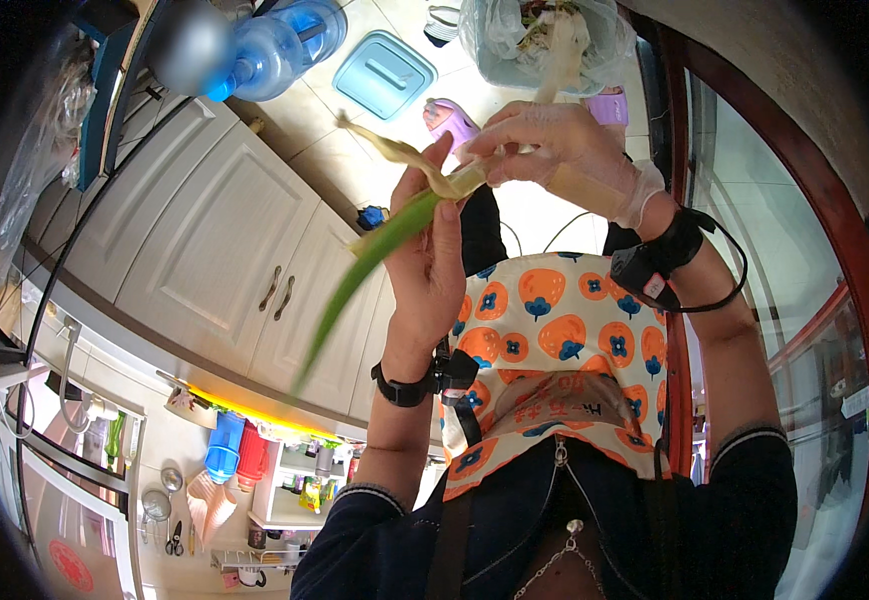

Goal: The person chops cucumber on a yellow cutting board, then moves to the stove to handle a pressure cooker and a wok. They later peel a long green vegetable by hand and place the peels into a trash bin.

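Note:
My left hand (431,247) holds a large green onion stalk (397,225) between thumb and fingers. The green leaf curves down to the left, its tip blurred, and a dry yellowish outer leaf (393,152) sticks out from the stalk. My right hand (554,146), in a thin clear plastic glove, has its fingers closed around the pale end of the stalk, close to the left fingertips. A pale strip of peel (566,52) extends above the right hand, in front of a lined waste bin (487,64) containing scraps. Where the strip is attached cannot be told.
A light-blue lid (386,75) lies on the tiled floor near large blue water bottles (273,56). White cabinets (217,225) run along the left, below a counter edge. A red-framed glass door (772,187) stands at the right. Purple slippers (453,120) are on the person's feet.

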Available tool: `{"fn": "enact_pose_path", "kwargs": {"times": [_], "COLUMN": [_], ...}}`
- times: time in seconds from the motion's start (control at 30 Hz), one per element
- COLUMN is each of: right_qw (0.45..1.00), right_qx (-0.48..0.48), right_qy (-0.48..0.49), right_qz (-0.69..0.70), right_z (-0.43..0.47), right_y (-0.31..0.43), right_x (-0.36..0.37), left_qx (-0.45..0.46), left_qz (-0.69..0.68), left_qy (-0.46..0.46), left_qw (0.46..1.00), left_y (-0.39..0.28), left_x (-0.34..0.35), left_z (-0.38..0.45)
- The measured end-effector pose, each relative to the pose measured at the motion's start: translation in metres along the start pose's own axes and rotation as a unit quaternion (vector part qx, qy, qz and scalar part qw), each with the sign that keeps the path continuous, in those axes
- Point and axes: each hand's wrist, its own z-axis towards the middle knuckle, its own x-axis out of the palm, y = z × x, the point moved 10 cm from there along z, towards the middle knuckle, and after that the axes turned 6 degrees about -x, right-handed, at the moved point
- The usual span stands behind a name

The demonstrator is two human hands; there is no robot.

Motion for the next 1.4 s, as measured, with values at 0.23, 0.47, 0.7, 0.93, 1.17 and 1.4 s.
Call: {"fn": "enact_pose_path", "kwargs": {"times": [0.23, 0.47, 0.7, 0.93, 1.17, 1.4], "right_qw": [0.993, 0.988, 0.986, 0.953, 0.689, 0.882], "right_qx": [0.021, -0.027, -0.033, 0.138, 0.262, 0.310], "right_qy": [0.048, 0.049, 0.028, -0.109, -0.446, -0.352], "right_qz": [0.103, 0.143, 0.160, 0.247, 0.507, 0.048], "right_z": [0.003, 0.008, 0.014, -0.005, -0.072, -0.077], "right_y": [0.003, 0.012, 0.012, -0.026, -0.206, -0.187], "right_x": [0.010, 0.013, 0.014, 0.030, -0.032, -0.090], "left_qx": [0.087, 0.063, -0.015, -0.013, 0.035, 0.075], "left_qz": [0.143, 0.028, 0.034, 0.129, 0.178, 0.133], "left_qy": [0.087, 0.049, 0.033, -0.003, -0.037, -0.006], "left_qw": [0.982, 0.996, 0.999, 0.992, 0.983, 0.988], "left_y": [-0.014, -0.015, 0.001, 0.003, -0.003, 0.001], "left_x": [0.015, 0.018, 0.015, 0.013, 0.009, 0.015], "left_z": [0.001, -0.001, -0.003, -0.009, -0.018, -0.014]}}
